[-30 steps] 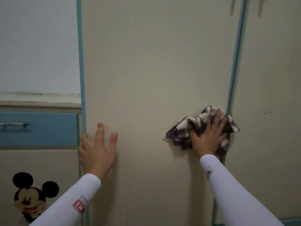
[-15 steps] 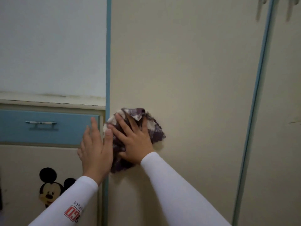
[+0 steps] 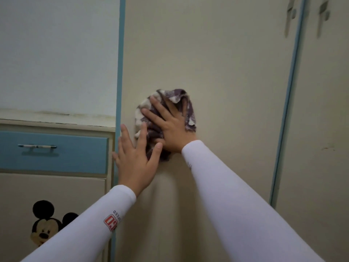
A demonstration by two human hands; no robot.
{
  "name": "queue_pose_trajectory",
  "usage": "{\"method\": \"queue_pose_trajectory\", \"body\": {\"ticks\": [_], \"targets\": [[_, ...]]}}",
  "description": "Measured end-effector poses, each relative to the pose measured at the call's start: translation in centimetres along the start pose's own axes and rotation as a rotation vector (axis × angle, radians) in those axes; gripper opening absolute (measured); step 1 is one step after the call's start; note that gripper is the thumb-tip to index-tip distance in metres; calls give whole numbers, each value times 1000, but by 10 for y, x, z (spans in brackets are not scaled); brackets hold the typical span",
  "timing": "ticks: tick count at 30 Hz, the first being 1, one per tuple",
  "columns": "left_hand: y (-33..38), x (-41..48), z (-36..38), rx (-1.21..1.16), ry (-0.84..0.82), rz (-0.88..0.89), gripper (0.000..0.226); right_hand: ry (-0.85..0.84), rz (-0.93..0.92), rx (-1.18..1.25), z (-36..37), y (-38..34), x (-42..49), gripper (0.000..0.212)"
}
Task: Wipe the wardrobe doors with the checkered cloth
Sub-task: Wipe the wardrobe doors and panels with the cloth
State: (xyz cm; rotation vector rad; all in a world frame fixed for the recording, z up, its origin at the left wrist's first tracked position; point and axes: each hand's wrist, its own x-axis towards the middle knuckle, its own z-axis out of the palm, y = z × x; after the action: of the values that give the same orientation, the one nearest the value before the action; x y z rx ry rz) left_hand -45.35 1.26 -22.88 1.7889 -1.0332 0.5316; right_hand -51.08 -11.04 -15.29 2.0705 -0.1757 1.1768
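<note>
Right hand (image 3: 170, 127) presses the bunched checkered cloth (image 3: 177, 95) with spread, straight fingers against the middle wardrobe door (image 3: 217, 63), near its left edge. Left hand (image 3: 134, 161) lies flat beside it, holding nothing. Wiping under way. Right-hand door (image 3: 324, 110) probably not yet done.

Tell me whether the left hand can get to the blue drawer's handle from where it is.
Probably yes. The left hand lies flat at the edge of the door, holding nothing; the handle sits to its left on the drawer, with nothing in between.
</note>
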Motion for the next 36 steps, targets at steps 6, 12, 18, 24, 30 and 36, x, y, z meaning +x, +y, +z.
{"method": "queue_pose_trajectory", "body": {"ticks": [6, 12, 18, 24, 30, 36], "targets": [[7, 1, 10, 164, -69, -66, 66, 22, 338, -74, -35, 95, -55, 76], [4, 1, 16, 193, 11, -41, 68, 72, 758, -24, -42, 134, -152, 77], [-9, 2, 25, 281, 6, 16, 69, -104, 741, -4, -10, 79, -270, 75], [-27, -34, 38, 217, 7, 3, 80, -305, 757, 18, 6, 24, -340, 74], [-67, -81, 39, -143, -60, -142, 79, -248, 815, 17, 12, -7, -363, 81], [-84, -85, 24, -441, -109, -130, 63, -277, 515, 88, 40, -73, -290, 94]]}}
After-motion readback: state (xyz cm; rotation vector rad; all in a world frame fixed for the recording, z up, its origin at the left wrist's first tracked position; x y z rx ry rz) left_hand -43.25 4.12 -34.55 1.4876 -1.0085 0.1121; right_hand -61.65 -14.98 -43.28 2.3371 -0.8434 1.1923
